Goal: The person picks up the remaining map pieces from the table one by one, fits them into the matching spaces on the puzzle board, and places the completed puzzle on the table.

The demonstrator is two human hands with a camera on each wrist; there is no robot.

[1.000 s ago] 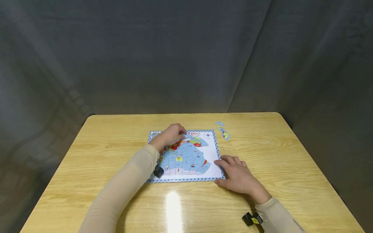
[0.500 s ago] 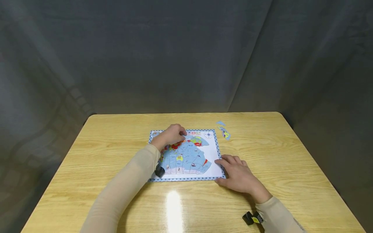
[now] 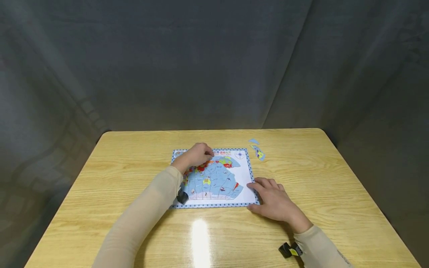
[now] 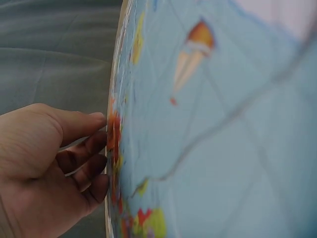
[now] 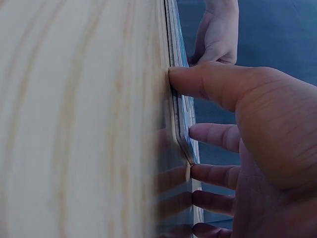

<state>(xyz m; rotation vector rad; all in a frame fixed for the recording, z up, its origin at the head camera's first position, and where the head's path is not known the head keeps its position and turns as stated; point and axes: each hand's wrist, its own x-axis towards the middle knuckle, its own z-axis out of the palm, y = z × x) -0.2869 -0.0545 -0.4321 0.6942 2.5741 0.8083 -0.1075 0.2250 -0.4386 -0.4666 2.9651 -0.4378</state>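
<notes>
Under left fingers (image 3: 208, 152), puzzle (image 3: 216, 178); right fingers (image 3: 267, 184) at edge (image 3: 250, 167)

And we're in a curtained-off, studio-like space!
Dark cloth (image 3: 201, 74) hangs at ten, twelve and two o'clock; table (image 3: 318, 175) towards six.

We see a white board (image 3: 244, 175) edged in pale blue with darker dots. Its map (image 3: 218, 178) is light blue, with red, orange and yellow patches at the left, green and red at the far right, and pale pink along the near edge. The title (image 3: 222, 152) runs blue, red and yellow-green; the compass (image 3: 240, 155) is blue. We find the far piece (image 3: 253, 141) blue, the near piece (image 3: 258, 153) blue with yellow and purple. The sleeves (image 3: 140, 216) are beige, the table (image 3: 335, 178) yellowish wood grain, the curtain (image 3: 201, 74) dark grey.
</notes>
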